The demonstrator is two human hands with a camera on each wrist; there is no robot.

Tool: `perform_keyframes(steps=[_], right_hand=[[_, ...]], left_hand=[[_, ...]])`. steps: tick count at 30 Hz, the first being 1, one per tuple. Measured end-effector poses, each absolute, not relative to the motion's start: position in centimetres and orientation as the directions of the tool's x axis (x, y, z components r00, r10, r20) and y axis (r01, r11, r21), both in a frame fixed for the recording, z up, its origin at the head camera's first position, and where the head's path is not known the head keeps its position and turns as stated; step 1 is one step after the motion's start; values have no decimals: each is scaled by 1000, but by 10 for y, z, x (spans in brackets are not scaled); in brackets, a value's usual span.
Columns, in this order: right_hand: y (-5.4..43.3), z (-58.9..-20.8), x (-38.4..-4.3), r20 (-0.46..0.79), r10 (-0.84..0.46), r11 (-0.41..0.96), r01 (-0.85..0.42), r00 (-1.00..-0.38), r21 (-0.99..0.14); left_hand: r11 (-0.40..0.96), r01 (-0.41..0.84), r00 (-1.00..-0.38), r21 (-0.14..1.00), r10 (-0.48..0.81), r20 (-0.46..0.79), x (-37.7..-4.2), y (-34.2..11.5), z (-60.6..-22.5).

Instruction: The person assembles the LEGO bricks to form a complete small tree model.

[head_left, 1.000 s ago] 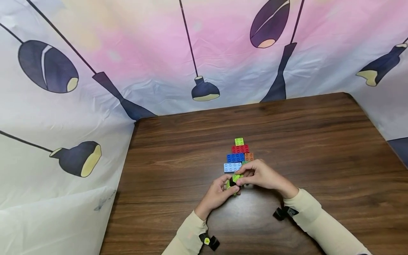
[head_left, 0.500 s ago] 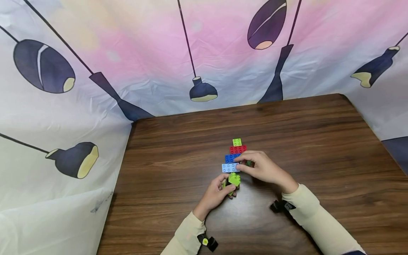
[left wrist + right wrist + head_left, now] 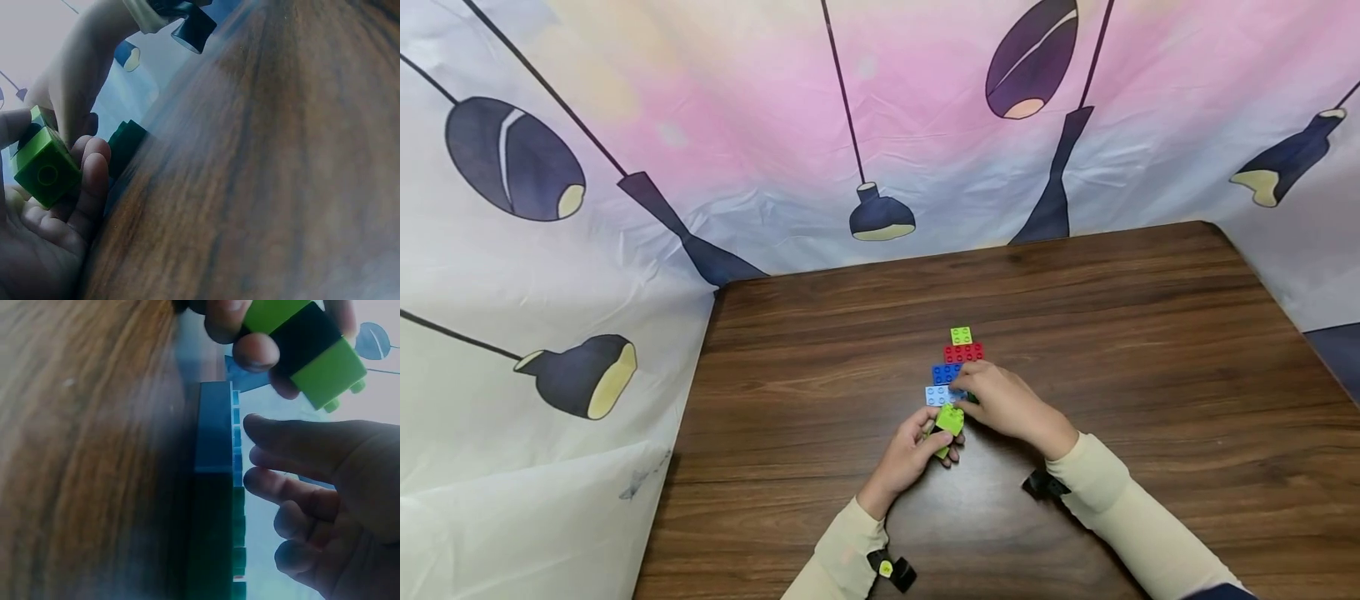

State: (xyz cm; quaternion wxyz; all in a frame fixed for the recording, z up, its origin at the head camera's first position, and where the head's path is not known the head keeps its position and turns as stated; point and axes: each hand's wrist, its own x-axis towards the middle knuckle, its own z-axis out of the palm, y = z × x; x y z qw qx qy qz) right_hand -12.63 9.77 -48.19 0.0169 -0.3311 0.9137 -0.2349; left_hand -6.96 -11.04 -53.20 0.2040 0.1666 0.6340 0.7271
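My left hand [image 3: 904,457] grips a small stack of toy building bricks [image 3: 950,419], lime at both ends with a black one between [image 3: 307,339]. Just beyond it, my right hand [image 3: 1011,404] hovers over the right part of a flat layout of bricks. Its thumb and index fingertips stand apart, close to the studs of the light blue brick [image 3: 935,395], with nothing between them. A green brick [image 3: 211,531] lies end to end with the light blue one, mostly hidden by the right hand in the head view.
Behind the light blue brick lie a blue brick [image 3: 942,372], a red brick [image 3: 962,353] and a small lime brick [image 3: 961,335], in rows narrowing away from me. All rest on a brown wooden table [image 3: 820,358]. A printed curtain [image 3: 760,125] hangs behind the table.
My right hand has left the stack in my left hand and moved over the laid-out bricks, then slightly left, covering the orange brick. The left hand still holds the stack.
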Motion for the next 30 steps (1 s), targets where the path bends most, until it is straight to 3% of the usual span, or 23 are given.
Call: perform_keyframes(steps=[20, 30], right_hand=[[94, -496, -126, 222, -641, 630, -669, -735, -395], [104, -490, -131, 240, -596, 477, -578, -766, -661]], left_hand=[[-122, -53, -869, 991, 495, 15, -70, -112, -532], [-137, -53, -865, 989, 501, 24, -70, -112, -532]])
